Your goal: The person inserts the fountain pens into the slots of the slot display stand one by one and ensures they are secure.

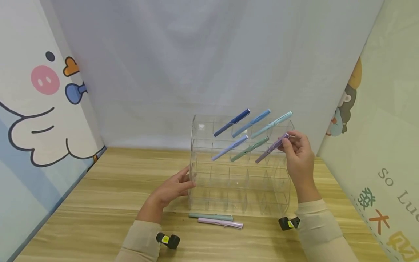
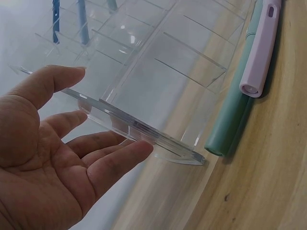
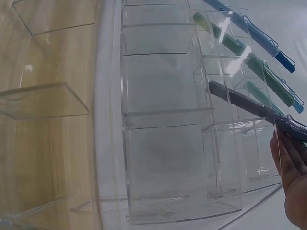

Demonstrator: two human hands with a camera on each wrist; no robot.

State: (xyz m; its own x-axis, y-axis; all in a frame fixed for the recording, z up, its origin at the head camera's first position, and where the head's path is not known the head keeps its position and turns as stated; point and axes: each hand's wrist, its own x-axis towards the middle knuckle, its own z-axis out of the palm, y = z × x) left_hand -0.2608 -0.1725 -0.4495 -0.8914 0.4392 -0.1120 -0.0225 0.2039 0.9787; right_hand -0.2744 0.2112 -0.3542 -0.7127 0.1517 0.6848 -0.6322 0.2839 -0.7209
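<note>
A clear acrylic pen rack (image 1: 240, 169) with tiered compartments stands on the table. My right hand (image 1: 299, 151) pinches the upper end of a purple pen (image 1: 271, 148) with a wire clip, whose lower end slants into the second tier, at the right of its row. In the right wrist view that pen (image 3: 249, 104) looks dark beside a green pen (image 3: 256, 64). At the rack's left side, my left hand (image 1: 173, 187) holds the side panel (image 2: 129, 120), thumb on one side of its edge and fingers on the other.
Dark blue (image 1: 231, 122), blue (image 1: 251, 123) and pale aqua pens (image 1: 272, 124) lean in the top tier. Below are a periwinkle pen (image 1: 230, 147) and a green pen (image 1: 250, 149). Before the rack lie a grey-green pen (image 1: 209, 216) and a pale pink pen (image 1: 219, 222).
</note>
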